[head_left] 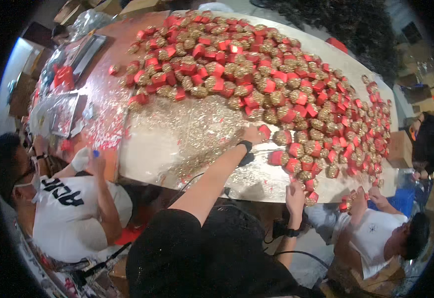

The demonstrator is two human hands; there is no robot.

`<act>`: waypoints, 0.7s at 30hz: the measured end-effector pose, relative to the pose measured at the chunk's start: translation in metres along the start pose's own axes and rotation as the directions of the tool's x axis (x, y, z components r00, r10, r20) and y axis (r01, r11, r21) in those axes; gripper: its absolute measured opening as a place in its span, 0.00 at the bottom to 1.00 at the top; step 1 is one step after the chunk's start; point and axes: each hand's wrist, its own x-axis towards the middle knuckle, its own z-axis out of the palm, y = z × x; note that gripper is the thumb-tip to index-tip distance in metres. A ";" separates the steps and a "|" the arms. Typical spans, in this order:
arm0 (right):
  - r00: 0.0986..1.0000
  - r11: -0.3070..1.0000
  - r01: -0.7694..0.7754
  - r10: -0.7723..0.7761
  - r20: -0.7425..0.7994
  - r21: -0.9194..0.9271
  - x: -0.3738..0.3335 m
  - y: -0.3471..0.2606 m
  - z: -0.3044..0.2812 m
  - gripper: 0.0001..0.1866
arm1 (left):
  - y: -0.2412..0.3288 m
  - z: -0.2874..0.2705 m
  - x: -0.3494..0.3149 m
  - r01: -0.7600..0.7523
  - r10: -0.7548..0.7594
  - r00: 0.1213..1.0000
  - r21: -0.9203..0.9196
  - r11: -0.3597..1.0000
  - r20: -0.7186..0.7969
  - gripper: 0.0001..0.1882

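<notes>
My left hand (250,134) reaches over the table, its fingers closed around the red end of a red-and-gold ornament (264,131) at the edge of a big pile. By the table's near edge, my right hand (294,196) has its fingers drawn together. Whatever they hold is too small to tell. Just right of it lie several more ornaments, one a red-and-gold piece (310,198). The pile of ornaments (246,64), each part glittery gold and part smooth red, spreads across the far and right side of the table.
Gold glitter is strewn over the pale tabletop (150,149). A person in a white shirt (73,213) works at the left beside trays and red scraps (100,124). At the right, another person (375,233) handles ornaments near a blue crate (404,201). Cables hang below the near edge.
</notes>
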 end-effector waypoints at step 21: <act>0.610 0.815 0.579 -0.417 0.674 -0.020 0.067 -0.114 0.124 0.17 | -0.200 -0.172 -0.312 -0.292 -0.127 0.944 -0.950 0.110 -0.305 0.15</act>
